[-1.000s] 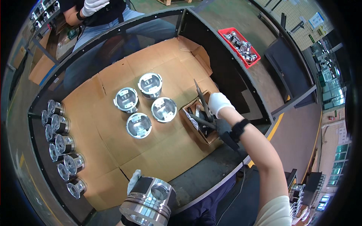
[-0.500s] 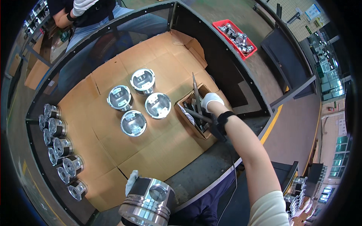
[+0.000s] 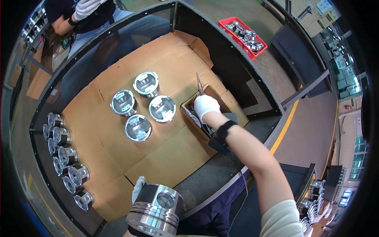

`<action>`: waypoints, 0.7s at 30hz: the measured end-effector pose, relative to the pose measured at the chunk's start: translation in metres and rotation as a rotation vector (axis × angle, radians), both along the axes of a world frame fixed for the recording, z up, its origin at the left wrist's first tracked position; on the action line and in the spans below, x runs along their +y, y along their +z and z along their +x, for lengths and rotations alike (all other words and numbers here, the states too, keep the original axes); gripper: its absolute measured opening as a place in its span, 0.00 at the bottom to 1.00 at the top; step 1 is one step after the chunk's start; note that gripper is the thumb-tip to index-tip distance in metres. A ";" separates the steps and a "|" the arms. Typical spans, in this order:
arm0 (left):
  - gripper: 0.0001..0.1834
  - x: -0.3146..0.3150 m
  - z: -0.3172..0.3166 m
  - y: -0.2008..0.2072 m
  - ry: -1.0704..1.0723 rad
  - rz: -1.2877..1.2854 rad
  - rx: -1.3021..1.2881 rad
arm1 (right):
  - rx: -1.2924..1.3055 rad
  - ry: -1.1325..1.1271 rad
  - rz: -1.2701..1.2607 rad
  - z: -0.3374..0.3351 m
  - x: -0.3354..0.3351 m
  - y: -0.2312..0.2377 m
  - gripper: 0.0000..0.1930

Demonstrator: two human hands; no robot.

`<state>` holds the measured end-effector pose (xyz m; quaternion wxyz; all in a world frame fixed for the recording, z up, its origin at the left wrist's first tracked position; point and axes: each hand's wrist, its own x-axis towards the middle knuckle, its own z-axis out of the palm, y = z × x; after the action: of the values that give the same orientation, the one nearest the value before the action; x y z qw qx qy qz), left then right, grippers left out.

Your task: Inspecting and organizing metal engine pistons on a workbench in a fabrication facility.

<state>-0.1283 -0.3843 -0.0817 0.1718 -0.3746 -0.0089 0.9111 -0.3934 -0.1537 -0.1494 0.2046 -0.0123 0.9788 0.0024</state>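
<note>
A large silver piston [image 3: 156,209] with a dark skirt panel and ring grooves is held near the lower edge by my left hand [image 3: 138,189]. Only white-gloved fingertips show beside it; the piston hides the rest. My right hand [image 3: 206,107], also gloved in white, is closed over an open cardboard box [image 3: 194,125]. A slim pointed metal tool [image 3: 199,83] sticks up from its fingers, and the palm covers the tool's lower part. Other tools inside the box are mostly hidden. Left of it, several pistons [image 3: 162,108] stand crown up on the flattened cardboard [image 3: 166,158].
More pistons [image 3: 68,155] line the left side of the dark-walled bench [image 3: 233,67]. Beyond the far right wall, a red crate [image 3: 242,37] of metal parts sits on the floor. Across the bench, a person [image 3: 85,10] wears white gloves. A cable [image 3: 245,193] hangs below my right forearm.
My right hand has moved left across the box and closed around the pointed tool. My left hand keeps the piston in nearly the same place. The view has shifted slightly.
</note>
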 end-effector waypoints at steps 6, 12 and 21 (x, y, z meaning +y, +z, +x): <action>0.25 0.022 -0.026 0.022 -0.092 -0.014 0.023 | -0.011 0.073 -0.057 0.004 -0.032 -0.010 0.09; 0.25 0.038 -0.050 0.034 -0.162 -0.025 0.067 | -0.038 -0.316 -0.279 -0.010 -0.032 -0.079 0.13; 0.26 0.041 -0.038 0.059 -0.157 -0.043 0.028 | 0.095 0.086 -0.346 0.007 0.024 0.018 0.16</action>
<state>-0.1665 -0.3438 -0.0231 0.2347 -0.3649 0.0424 0.9000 -0.3865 -0.1293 -0.1316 0.1528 -0.0891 0.9717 -0.1565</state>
